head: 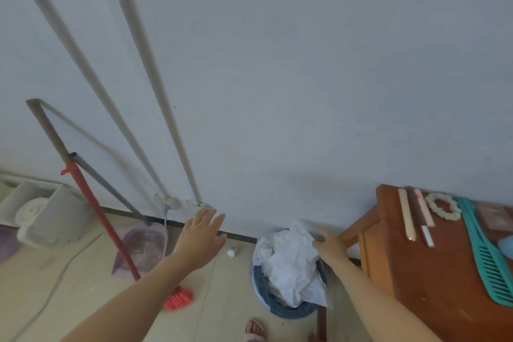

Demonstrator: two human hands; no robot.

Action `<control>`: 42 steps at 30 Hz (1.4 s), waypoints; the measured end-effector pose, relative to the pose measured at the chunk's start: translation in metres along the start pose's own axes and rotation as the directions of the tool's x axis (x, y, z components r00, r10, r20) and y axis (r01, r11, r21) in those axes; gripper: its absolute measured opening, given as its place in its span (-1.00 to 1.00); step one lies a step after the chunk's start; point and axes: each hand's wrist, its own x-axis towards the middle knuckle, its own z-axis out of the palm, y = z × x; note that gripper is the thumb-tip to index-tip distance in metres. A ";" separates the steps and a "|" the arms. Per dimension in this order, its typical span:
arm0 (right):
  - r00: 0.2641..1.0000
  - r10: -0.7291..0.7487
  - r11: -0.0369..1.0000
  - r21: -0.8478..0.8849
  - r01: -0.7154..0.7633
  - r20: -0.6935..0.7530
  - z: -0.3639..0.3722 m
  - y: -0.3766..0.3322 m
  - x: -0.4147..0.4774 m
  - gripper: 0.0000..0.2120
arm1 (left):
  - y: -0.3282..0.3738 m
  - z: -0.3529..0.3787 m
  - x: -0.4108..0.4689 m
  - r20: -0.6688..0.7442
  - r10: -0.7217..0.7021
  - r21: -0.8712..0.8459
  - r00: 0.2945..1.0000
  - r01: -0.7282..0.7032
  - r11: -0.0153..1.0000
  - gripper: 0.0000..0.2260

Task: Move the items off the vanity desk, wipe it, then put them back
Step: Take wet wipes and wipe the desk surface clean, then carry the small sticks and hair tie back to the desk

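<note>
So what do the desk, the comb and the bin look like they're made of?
Desk: likely wood under a glossy reddish-brown varnish, going by its sheen.
Comb: teal plastic, judging by its even colour and moulded teeth.
Bin: probably blue plastic, by its smooth rim. The white crumpled sheet in it could be thin plastic or paper.

1. Head view: sole camera, worn at head height, wide-angle, edges bowed.
2. Facing: forward and down at the pale grey-white painted wall (pixel 277 78) and beige tiled floor (pixel 69 272).
3. Reddish-brown wooden vanity desk (pixel 402 272): near, lower right, cropped by the frame; wall behind it, floor to its left.
</note>
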 end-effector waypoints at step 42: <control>0.723 0.073 0.983 -0.073 -0.169 -0.687 -0.136 0.078 -0.233 -0.63 | 0.211 -0.044 0.001 -0.174 0.559 -0.395 0.811 -0.577 0.714 -0.63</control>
